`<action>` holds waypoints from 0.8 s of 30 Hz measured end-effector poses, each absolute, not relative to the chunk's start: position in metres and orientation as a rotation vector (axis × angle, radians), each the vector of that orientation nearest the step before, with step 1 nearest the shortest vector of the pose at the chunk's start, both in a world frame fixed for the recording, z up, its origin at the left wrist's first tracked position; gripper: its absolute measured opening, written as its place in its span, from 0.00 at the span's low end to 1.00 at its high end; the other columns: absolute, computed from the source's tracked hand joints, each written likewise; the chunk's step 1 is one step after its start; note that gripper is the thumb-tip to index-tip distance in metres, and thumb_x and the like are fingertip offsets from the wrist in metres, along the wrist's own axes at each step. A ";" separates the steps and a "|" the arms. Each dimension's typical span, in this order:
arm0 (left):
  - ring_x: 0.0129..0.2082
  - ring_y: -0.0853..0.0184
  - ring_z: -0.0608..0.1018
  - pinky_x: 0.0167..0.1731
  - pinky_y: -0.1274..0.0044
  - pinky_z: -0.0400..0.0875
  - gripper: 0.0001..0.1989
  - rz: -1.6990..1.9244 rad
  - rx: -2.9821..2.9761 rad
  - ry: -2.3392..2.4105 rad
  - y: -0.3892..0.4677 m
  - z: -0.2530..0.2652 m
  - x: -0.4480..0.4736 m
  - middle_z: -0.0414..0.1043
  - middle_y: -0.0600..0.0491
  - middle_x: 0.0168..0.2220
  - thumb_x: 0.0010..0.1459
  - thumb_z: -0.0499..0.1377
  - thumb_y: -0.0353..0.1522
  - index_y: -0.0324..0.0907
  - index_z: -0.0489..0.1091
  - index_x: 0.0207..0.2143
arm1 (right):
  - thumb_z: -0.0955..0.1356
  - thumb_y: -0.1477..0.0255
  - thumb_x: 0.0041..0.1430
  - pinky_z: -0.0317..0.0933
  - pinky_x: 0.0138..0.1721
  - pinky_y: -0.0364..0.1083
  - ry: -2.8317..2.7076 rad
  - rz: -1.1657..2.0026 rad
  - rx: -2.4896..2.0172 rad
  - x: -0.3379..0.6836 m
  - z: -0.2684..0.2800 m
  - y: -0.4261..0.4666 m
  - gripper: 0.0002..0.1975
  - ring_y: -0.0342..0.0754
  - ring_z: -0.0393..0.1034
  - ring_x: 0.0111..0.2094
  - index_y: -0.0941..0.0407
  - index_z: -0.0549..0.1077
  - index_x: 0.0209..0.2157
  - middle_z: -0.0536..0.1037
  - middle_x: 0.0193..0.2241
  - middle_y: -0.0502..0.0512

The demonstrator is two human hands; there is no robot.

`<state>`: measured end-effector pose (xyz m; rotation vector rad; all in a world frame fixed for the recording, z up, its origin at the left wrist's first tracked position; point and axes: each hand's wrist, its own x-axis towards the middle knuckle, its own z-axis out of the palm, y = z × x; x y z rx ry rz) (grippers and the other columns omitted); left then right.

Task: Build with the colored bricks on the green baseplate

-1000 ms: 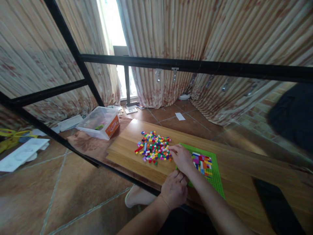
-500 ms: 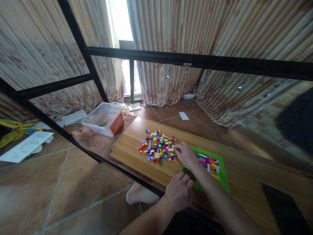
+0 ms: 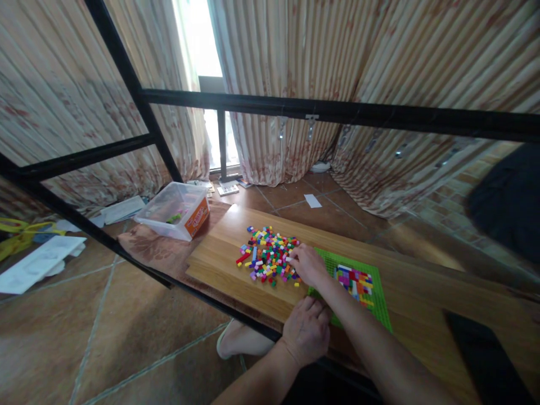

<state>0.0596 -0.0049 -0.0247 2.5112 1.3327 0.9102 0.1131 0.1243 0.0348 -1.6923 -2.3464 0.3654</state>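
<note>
A loose pile of small colourful building bricks (image 3: 270,253) lies on the wooden board. My right hand (image 3: 311,265) reaches over to the pile's right side, thumb and fingers pinched at the end of a white brick (image 3: 289,259). Under my right forearm is a green studded baseplate (image 3: 382,304), with a patch of joined multicoloured bricks (image 3: 355,281) on it. My left hand (image 3: 306,331) rests at the board's near edge, by the baseplate's near left corner. Its fingers are curled, and whatever they may hold is hidden.
A clear plastic box (image 3: 172,212) with an orange label stands on a brown cloth beyond the wooden board's (image 3: 223,247) left end. A dark flat object (image 3: 483,349) lies at the right. Black metal bars (image 3: 253,104) cross before the curtains. Papers (image 3: 40,261) lie on the tiled floor.
My right hand has moved slightly left, its fingertips coming to the white brick. My left hand stays by the baseplate corner. The whole view has shifted a little.
</note>
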 end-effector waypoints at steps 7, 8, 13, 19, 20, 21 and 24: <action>0.42 0.60 0.73 0.45 0.67 0.73 0.14 0.916 2.509 1.311 -0.003 -0.021 0.058 0.73 0.48 0.39 0.52 0.54 0.25 0.41 0.69 0.41 | 0.61 0.72 0.62 0.61 0.41 0.46 -1.995 0.540 -1.502 0.136 0.059 0.075 0.10 0.47 0.71 0.37 0.54 0.73 0.35 0.78 0.35 0.54; 0.42 0.61 0.73 0.44 0.67 0.73 0.13 0.898 2.506 1.317 -0.003 -0.020 0.057 0.73 0.48 0.39 0.52 0.53 0.25 0.41 0.69 0.40 | 0.61 0.70 0.63 0.62 0.42 0.46 -1.919 0.571 -1.462 0.146 0.060 0.066 0.10 0.48 0.72 0.38 0.54 0.73 0.36 0.78 0.35 0.54; 0.44 0.62 0.72 0.48 0.69 0.72 0.14 0.876 2.495 1.301 -0.004 -0.014 0.055 0.72 0.50 0.45 0.52 0.53 0.23 0.42 0.68 0.41 | 0.63 0.60 0.60 0.68 0.36 0.49 -1.375 0.749 -1.564 0.216 0.045 0.028 0.16 0.49 0.75 0.31 0.54 0.74 0.41 0.79 0.34 0.55; 0.45 0.62 0.72 0.48 0.68 0.71 0.15 0.872 2.526 1.304 -0.002 -0.013 0.055 0.72 0.50 0.45 0.52 0.51 0.22 0.41 0.68 0.41 | 0.68 0.55 0.49 0.69 0.33 0.49 -1.054 0.730 -1.703 0.279 0.026 0.023 0.20 0.52 0.75 0.29 0.58 0.77 0.34 0.80 0.29 0.57; 0.45 0.62 0.72 0.48 0.68 0.71 0.15 0.864 2.531 1.305 -0.002 -0.013 0.055 0.72 0.50 0.45 0.52 0.51 0.22 0.41 0.68 0.41 | 0.69 0.54 0.48 0.68 0.32 0.49 -1.047 0.725 -1.705 0.283 0.023 0.024 0.21 0.51 0.75 0.29 0.58 0.77 0.33 0.80 0.29 0.58; 0.45 0.62 0.72 0.49 0.68 0.71 0.15 0.855 2.536 1.307 -0.001 -0.013 0.055 0.72 0.50 0.45 0.52 0.51 0.22 0.41 0.69 0.41 | 0.69 0.54 0.48 0.68 0.32 0.49 -1.053 0.713 -1.711 0.285 0.020 0.026 0.21 0.51 0.74 0.28 0.58 0.78 0.33 0.80 0.29 0.58; 0.45 0.62 0.72 0.48 0.68 0.72 0.15 0.840 2.550 1.311 -0.001 -0.010 0.054 0.72 0.50 0.45 0.53 0.52 0.23 0.41 0.69 0.42 | 0.68 0.54 0.50 0.67 0.35 0.51 -1.120 0.634 -1.735 0.282 0.014 0.028 0.20 0.53 0.74 0.31 0.57 0.79 0.32 0.80 0.30 0.58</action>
